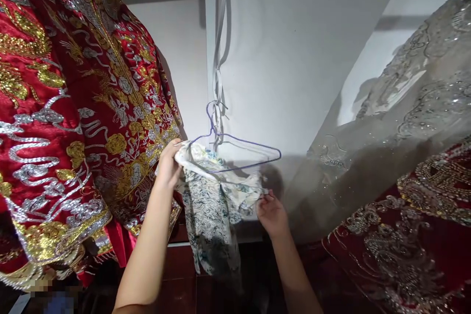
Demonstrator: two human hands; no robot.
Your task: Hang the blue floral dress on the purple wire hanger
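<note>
A thin purple wire hanger (253,143) hangs by its hook in the middle of the view. A light garment (209,211) with a dark blue-green and yellow pattern drapes from the hanger's left arm. My left hand (170,164) is closed on the garment's upper left edge, near the left end of the hanger. Below the hanger's right end, my right hand (271,212) pinches the garment's upper right corner. The hanger's right arm shows bare above that corner. A smooth white band (195,166) crosses the garment's top; I cannot tell whether it is cloth or plastic.
A red jacket (121,88) with gold and silver embroidery hangs close on the left. Sheer beaded fabric (423,98) and a dark red beaded garment (397,250) fill the right. A white hanging cord or chain (220,83) runs down the pale wall (287,49) behind.
</note>
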